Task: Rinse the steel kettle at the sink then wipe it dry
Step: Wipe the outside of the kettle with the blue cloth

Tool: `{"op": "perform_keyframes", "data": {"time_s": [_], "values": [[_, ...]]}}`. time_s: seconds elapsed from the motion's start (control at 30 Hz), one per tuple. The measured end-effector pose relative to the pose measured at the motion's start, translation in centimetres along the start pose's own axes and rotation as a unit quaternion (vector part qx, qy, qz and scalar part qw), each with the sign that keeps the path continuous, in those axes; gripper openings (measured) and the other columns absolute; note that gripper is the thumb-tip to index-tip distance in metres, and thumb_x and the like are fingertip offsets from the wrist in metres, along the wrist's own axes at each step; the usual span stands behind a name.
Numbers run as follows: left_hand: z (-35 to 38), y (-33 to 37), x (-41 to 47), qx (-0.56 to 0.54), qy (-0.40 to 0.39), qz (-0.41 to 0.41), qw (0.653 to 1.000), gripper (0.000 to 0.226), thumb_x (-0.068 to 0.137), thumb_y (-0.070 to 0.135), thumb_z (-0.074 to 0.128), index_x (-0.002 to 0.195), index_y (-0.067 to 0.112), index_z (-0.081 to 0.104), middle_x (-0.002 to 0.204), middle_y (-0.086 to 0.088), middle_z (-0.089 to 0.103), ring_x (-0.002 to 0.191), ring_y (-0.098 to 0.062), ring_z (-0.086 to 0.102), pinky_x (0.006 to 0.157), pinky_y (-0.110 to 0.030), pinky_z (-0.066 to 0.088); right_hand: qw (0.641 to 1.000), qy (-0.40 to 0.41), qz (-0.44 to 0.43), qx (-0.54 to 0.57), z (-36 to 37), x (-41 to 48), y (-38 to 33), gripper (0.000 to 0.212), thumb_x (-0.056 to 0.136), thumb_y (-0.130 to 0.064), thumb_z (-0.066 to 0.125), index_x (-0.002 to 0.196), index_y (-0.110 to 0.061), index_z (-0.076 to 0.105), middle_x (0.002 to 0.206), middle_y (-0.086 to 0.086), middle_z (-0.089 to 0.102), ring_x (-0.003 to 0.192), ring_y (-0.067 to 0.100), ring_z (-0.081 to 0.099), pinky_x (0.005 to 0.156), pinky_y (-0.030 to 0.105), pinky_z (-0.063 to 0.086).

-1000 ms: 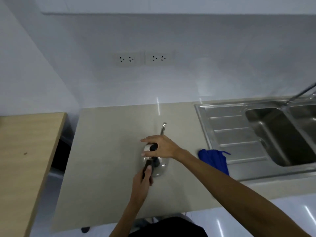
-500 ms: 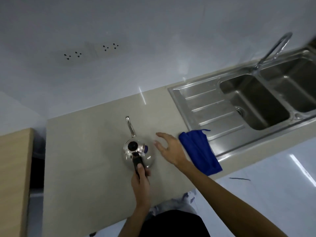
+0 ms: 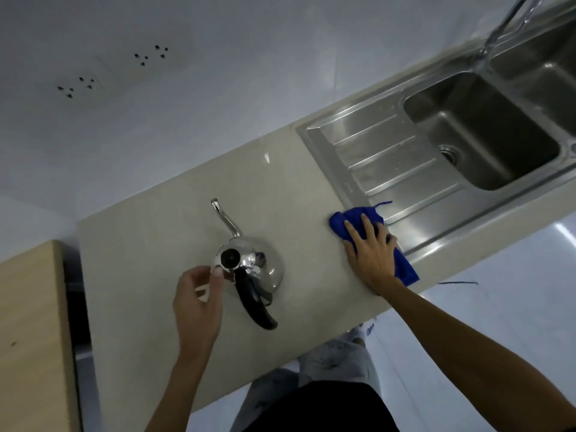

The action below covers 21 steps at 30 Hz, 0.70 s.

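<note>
The steel kettle (image 3: 265,265) stands upright on the beige counter (image 3: 140,263), its thin spout pointing away from me and its black handle toward me. My left hand (image 3: 198,302) hovers just left of the kettle's lid knob, fingers loosely curled, holding nothing. A blue cloth (image 3: 352,221) lies at the counter's edge by the sink's drainboard (image 3: 389,151). My right hand (image 3: 372,251) lies flat on top of the cloth with its fingers spread.
The steel sink basin (image 3: 486,129) and its faucet (image 3: 505,23) are at the upper right. A wooden tabletop (image 3: 28,332) sits at the left past a dark gap. Wall sockets (image 3: 112,71) are on the backsplash.
My left hand has let go of the kettle's handle and moved to its left. My right hand has gone right and come down onto the blue cloth. The view has tilted.
</note>
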State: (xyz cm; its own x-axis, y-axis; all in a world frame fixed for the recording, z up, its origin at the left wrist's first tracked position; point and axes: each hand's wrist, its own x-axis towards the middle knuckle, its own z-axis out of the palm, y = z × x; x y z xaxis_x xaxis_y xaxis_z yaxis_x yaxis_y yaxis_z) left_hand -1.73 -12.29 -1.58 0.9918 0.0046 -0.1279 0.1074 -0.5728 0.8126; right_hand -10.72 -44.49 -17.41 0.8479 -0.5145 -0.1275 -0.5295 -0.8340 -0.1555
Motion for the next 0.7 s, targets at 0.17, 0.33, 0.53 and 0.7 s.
{"op": "perform_keyframes", "data": {"time_s": [0.17,0.33,0.53,0.7], "values": [[1.4,1.7,2.7,0.029,-0.026,0.074,0.996,0.061,0.085,0.059,0.056,0.127,0.015,0.057,0.127,0.000,0.060,0.118,-0.017,0.056,0.102,-0.035,0.045,0.987,0.065,0.044,0.143,-0.7,0.7,-2.7,0.046,0.099,-0.025,0.051,0.144,-0.018,0.042,0.142,0.014,0.047,0.126,0.034,0.043,0.106,0.049,0.042],[3.1,2.2,3.3,0.042,-0.053,0.043,0.997,0.055,0.093,0.055,0.054,0.133,0.016,0.055,0.135,-0.003,0.055,0.125,-0.020,0.054,0.108,-0.041,0.045,0.891,-0.003,-0.035,0.452,-2.9,0.3,-11.7,0.039,0.100,-0.021,0.051,0.139,-0.015,0.054,0.126,0.011,0.063,0.113,0.022,0.056,0.099,0.025,0.038],[5.3,2.0,2.8,0.002,0.007,-0.025,1.000,0.058,0.096,0.049,0.045,0.137,0.009,0.055,0.140,-0.009,0.058,0.130,-0.025,0.054,0.111,-0.040,0.042,0.819,-0.112,-0.007,0.563,-3.0,1.2,-17.7,0.033,0.102,-0.036,0.045,0.117,-0.019,0.068,0.118,-0.002,0.066,0.107,0.013,0.058,0.098,0.031,0.042],[6.4,2.8,2.6,-0.034,0.078,-0.014,0.996,0.061,0.089,0.046,0.040,0.124,0.003,0.065,0.122,-0.013,0.069,0.114,-0.027,0.063,0.092,-0.027,0.043,0.766,-0.187,0.026,0.615,-2.7,2.8,-18.1,0.033,0.102,-0.034,0.045,0.121,-0.020,0.068,0.120,-0.004,0.068,0.113,0.015,0.061,0.109,0.038,0.042]]}}
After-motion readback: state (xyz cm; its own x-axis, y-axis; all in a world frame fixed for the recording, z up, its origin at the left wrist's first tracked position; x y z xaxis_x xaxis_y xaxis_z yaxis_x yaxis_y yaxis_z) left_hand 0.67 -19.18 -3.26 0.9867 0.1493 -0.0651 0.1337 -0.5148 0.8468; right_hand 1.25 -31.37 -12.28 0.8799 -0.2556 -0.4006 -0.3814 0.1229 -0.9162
